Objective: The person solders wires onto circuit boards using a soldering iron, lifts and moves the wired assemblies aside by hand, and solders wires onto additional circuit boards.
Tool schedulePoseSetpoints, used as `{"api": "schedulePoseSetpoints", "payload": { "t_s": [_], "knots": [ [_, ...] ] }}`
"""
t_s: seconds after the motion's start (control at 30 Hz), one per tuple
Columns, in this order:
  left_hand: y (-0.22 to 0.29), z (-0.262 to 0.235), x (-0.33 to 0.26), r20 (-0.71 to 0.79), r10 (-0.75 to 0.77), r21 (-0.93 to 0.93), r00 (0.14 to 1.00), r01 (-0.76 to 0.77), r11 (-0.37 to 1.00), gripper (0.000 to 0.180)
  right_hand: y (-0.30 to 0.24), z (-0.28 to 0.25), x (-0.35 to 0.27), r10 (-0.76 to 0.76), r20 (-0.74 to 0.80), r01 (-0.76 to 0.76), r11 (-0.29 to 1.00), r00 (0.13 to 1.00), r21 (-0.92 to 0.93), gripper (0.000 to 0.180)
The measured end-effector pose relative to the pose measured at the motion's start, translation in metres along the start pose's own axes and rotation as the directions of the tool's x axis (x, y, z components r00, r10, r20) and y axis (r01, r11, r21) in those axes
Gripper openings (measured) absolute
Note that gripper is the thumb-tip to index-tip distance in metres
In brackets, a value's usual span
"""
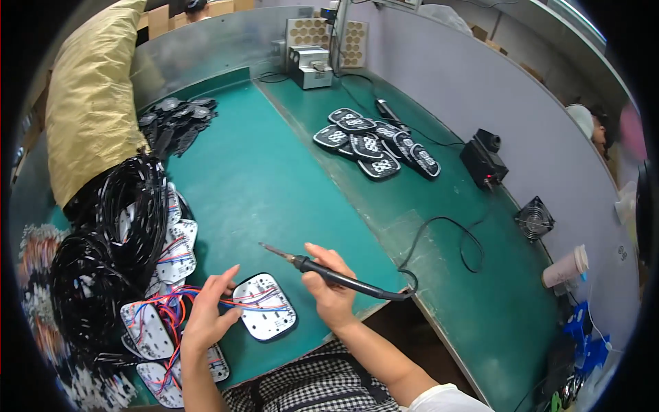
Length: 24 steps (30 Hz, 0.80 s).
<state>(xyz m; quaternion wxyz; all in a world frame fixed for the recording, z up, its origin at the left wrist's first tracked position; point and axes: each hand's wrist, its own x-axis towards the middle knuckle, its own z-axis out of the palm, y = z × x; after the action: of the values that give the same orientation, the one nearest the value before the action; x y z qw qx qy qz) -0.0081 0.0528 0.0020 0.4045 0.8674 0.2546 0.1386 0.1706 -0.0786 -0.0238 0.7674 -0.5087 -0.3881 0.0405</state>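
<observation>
While right hand (334, 292) grips soldering iron (357, 283) firmly, tip slanting forward-left, white circuit board (264, 321) lies left of grip, nearer loosely spread left hand (208, 317).

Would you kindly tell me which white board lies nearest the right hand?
The white board between the left hand and right hand; the other white boards lie farther left, beside the left forearm or black cables.

White sleeve (447, 400) showing, five o'clock. Black-and-white checked garment (309, 382) spreading, six o'clock. Left hand (210, 314), right hand (333, 294) showing bare.
</observation>
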Motion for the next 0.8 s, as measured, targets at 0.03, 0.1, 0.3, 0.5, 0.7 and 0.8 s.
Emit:
{"api": "schedulePoseSetpoints", "payload": {
  "t_s": [0.03,0.1,0.3,0.5,0.7,0.8],
  "knots": [
    [-0.003,0.001,0.000,0.012,0.015,-0.002,1.000,-0.015,1.000,0.078,0.004,0.001,-0.002,-0.002,-0.016,0.001,1.000,1.000,-0.024,0.038],
    [-0.008,0.003,0.003,0.033,0.053,-0.015,0.998,-0.053,0.998,0.077,0.008,-0.004,-0.002,-0.024,-0.050,0.020,0.997,0.998,-0.077,0.038],
    [-0.004,0.007,0.007,0.028,0.063,0.025,0.998,-0.064,0.998,0.073,0.021,-0.014,-0.003,-0.012,-0.076,0.012,1.000,0.997,0.000,0.047],
    [-0.003,0.005,-0.002,-0.065,0.123,0.136,0.990,-0.113,0.984,0.071,0.014,-0.001,-0.005,0.061,-0.091,-0.058,0.998,0.994,0.039,0.038],
    [0.051,-0.014,-0.034,-0.173,0.458,-0.050,0.872,-0.472,0.880,0.049,0.015,-0.004,-0.009,0.100,-0.115,-0.094,0.994,0.988,0.061,0.036],
    [0.058,-0.040,-0.057,-0.490,0.456,0.094,0.744,-0.474,0.875,0.032,0.014,-0.008,-0.007,0.073,-0.122,-0.066,0.996,0.990,0.061,0.036]
  ]
}}
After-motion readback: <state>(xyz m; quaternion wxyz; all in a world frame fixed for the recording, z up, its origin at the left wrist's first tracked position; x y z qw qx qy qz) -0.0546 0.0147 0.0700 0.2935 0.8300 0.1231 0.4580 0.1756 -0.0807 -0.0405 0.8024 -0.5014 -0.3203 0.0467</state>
